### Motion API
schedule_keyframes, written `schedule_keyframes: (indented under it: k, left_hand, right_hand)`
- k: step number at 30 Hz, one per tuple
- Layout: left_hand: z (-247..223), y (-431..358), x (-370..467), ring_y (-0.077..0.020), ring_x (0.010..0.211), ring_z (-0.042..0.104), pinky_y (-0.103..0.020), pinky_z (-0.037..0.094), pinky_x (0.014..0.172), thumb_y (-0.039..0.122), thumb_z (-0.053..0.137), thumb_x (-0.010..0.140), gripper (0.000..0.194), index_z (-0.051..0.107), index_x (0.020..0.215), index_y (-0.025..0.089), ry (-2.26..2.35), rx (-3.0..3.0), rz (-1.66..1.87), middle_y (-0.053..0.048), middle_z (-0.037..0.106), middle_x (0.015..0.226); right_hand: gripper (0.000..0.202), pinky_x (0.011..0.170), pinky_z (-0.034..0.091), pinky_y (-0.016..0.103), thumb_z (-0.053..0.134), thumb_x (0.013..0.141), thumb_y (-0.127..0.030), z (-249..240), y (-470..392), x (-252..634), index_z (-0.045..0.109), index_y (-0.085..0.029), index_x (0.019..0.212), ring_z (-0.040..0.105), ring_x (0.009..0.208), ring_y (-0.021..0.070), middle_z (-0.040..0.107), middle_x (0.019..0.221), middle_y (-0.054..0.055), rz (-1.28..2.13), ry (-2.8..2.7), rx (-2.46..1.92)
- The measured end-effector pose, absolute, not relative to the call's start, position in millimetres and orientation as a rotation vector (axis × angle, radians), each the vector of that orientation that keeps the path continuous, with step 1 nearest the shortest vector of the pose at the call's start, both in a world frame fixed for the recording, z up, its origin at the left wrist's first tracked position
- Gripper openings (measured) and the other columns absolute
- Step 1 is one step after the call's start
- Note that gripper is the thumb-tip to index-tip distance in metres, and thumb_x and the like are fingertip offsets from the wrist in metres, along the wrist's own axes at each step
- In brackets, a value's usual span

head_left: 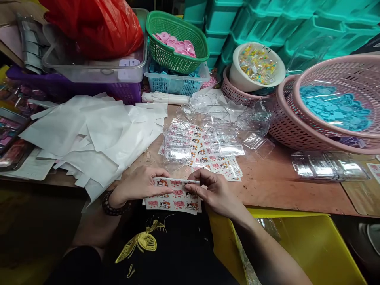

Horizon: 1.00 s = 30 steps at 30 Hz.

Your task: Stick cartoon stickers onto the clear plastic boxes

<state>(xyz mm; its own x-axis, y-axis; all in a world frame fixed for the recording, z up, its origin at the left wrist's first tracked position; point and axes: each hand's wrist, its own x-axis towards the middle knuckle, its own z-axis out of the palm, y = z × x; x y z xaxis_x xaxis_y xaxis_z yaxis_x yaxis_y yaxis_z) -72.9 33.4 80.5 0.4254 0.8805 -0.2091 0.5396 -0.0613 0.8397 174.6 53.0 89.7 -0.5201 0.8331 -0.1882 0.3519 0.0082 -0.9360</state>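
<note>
Between both hands, just over the table's front edge, I hold a sticker sheet [178,200] printed with cartoon cats and pink lettering; its top looks folded over. My left hand [139,184], with a dark bead bracelet at the wrist, grips the sheet's left part. At its top right corner, my right hand [209,190] pinches it between thumb and fingers. More printed sticker sheets [219,164] lie on the table beyond my hands. Several clear plastic trays [222,134] rest partly on top of them.
White backing papers [103,114] form a pile at the left. Pink baskets [285,114] with blue pieces stand at the right, near a clear plastic package [329,166]. Behind are a green basket [178,23], a white bowl [237,63] and a red bag [97,27]. Below sits a yellow bin [311,245].
</note>
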Motion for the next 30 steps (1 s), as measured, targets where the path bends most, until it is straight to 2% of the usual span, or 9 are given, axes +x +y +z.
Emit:
schedule_keyframes:
  k: [3, 7, 10, 12, 14, 17, 22, 25, 30]
  left_hand:
    - [81, 36, -70, -0.0128, 0.066, 0.065, -0.021, 0.045, 0.058, 0.036, 0.07, 0.087, 0.02, 0.079, 0.089, 0.018, 1.19, 1.73, 0.423, -0.001, 0.077, 0.077]
    - [74, 43, -71, -0.0093, 0.058, 0.057, -0.019, 0.04, 0.053, 0.044, 0.068, 0.087, 0.029, 0.077, 0.084, 0.016, 1.081, 1.584, 0.333, 0.0, 0.071, 0.069]
    - [60, 50, -74, -0.0103, 0.058, 0.056, -0.02, 0.042, 0.053, 0.056, 0.076, 0.077, 0.041, 0.074, 0.079, 0.015, 0.957, 1.301, 0.249, 0.0, 0.069, 0.067]
    - [52, 54, -77, -0.0105, 0.056, 0.055, -0.021, 0.043, 0.051, 0.062, 0.08, 0.068, 0.05, 0.073, 0.078, 0.014, 0.87, 1.131, 0.184, 0.0, 0.067, 0.064]
    - [47, 55, -81, -0.0102, 0.055, 0.055, -0.021, 0.042, 0.051, 0.063, 0.082, 0.065, 0.053, 0.072, 0.078, 0.013, 0.844, 1.101, 0.176, 0.001, 0.066, 0.063]
    - [53, 50, -85, -0.011, 0.059, 0.058, -0.021, 0.042, 0.053, 0.055, 0.075, 0.079, 0.042, 0.073, 0.084, 0.013, 0.93, 1.318, 0.232, -0.001, 0.069, 0.068]
    - [75, 33, -83, -0.016, 0.079, 0.064, -0.026, 0.049, 0.071, 0.032, 0.056, 0.098, 0.023, 0.073, 0.09, 0.018, 1.126, 1.959, 0.418, -0.003, 0.071, 0.084]
    - [78, 26, -80, -0.019, 0.091, 0.064, -0.031, 0.051, 0.081, 0.024, 0.056, 0.098, 0.018, 0.071, 0.091, 0.02, 1.194, 2.171, 0.528, -0.005, 0.068, 0.094]
    - [72, 24, -82, -0.023, 0.11, 0.062, -0.039, 0.051, 0.096, 0.019, 0.058, 0.095, 0.013, 0.071, 0.092, 0.021, 1.266, 2.251, 0.59, -0.007, 0.066, 0.12]
  right_hand:
    - [0.021, 0.06, 0.047, 0.027, 0.068, 0.09, -0.041, 90, 53, 176, 0.068, -0.02, 0.085, 0.061, 0.068, 0.0144, 0.069, 0.078, 0.002, 1.45, -1.986, -1.203]
    - [0.015, 0.077, 0.054, 0.034, 0.06, 0.097, -0.029, 85, 52, 182, 0.074, -0.023, 0.095, 0.067, 0.081, 0.0182, 0.075, 0.086, 0.005, 0.971, -2.229, -0.971]
    - [0.019, 0.091, 0.054, 0.044, 0.061, 0.095, -0.023, 78, 44, 189, 0.077, -0.032, 0.1, 0.068, 0.094, 0.0222, 0.078, 0.1, 0.005, 0.56, -2.339, -0.778]
    - [0.022, 0.089, 0.055, 0.044, 0.065, 0.092, -0.022, 78, 37, 193, 0.077, -0.039, 0.099, 0.068, 0.091, 0.0218, 0.078, 0.097, 0.001, 0.465, -2.308, -0.737]
    - [0.018, 0.081, 0.057, 0.042, 0.064, 0.093, -0.027, 83, 35, 193, 0.077, -0.039, 0.095, 0.068, 0.083, 0.0211, 0.077, 0.086, 0.001, 0.571, -2.129, -0.774]
    - [0.012, 0.07, 0.056, 0.039, 0.066, 0.091, -0.037, 97, 51, 184, 0.074, -0.028, 0.087, 0.066, 0.076, 0.0201, 0.073, 0.081, 0.004, 0.922, -1.668, -1.069]
    - [0.042, 0.049, 0.038, 0.026, 0.083, 0.067, -0.055, 103, 109, 157, 0.065, -0.019, 0.073, 0.047, 0.053, 0.0096, 0.06, 0.063, -0.002, 1.584, -1.452, -1.406]
    - [0.048, 0.048, 0.031, 0.025, 0.084, 0.06, -0.06, 95, 131, 143, 0.063, -0.018, 0.071, 0.041, 0.052, 0.0077, 0.055, 0.059, -0.004, 1.663, -1.521, -1.46]
    - [0.045, 0.051, 0.029, 0.027, 0.084, 0.06, -0.057, 87, 142, 133, 0.064, -0.018, 0.067, 0.04, 0.053, 0.008, 0.056, 0.059, -0.004, 1.656, -1.593, -1.563]
